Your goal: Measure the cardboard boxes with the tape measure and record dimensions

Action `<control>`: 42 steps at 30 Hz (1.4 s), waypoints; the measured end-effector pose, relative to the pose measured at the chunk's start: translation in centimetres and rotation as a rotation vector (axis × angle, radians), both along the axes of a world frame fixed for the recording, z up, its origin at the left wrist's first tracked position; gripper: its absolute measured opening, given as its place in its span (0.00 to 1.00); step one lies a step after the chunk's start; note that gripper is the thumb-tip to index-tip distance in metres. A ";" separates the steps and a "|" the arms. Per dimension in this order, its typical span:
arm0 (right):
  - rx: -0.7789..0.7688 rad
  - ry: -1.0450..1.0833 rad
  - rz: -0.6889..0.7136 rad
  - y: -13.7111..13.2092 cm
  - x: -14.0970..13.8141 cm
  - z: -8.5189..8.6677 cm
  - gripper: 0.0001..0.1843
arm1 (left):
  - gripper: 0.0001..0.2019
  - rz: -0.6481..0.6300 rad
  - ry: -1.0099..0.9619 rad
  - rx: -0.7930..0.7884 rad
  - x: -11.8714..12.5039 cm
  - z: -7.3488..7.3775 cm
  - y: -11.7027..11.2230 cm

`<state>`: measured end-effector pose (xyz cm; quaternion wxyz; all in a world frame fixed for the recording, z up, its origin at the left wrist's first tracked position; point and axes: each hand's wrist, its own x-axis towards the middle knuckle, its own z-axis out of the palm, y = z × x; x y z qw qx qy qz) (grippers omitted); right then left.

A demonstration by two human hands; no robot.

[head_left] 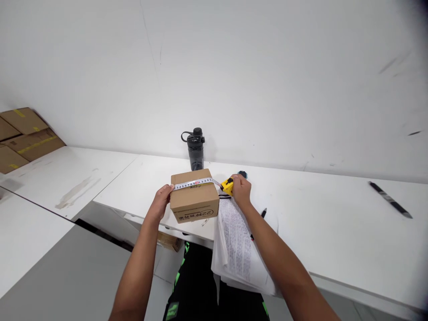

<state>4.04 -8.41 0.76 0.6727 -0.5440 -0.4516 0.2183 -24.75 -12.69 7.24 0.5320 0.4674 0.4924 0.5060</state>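
Note:
A small brown cardboard box (195,200) sits near the front edge of the white table (327,209). A white measuring tape (195,183) is stretched across the box's top. My left hand (162,199) pinches the tape's free end against the box's left edge. At the box's right side, my right hand (240,190) is closed round the yellow tape measure case (227,186).
A dark water bottle (195,149) stands behind the box by the wall. White papers (236,249) hang over the table's front edge under my right forearm. A pen (264,213) lies beside them, a black marker (389,199) at far right. Cardboard boxes (23,136) are stacked at far left.

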 end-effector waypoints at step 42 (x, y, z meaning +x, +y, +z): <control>0.378 -1.251 0.105 -2.3 -15.1 12.0 0.17 | 0.22 -0.057 -0.100 0.025 -0.6 -0.5 -0.7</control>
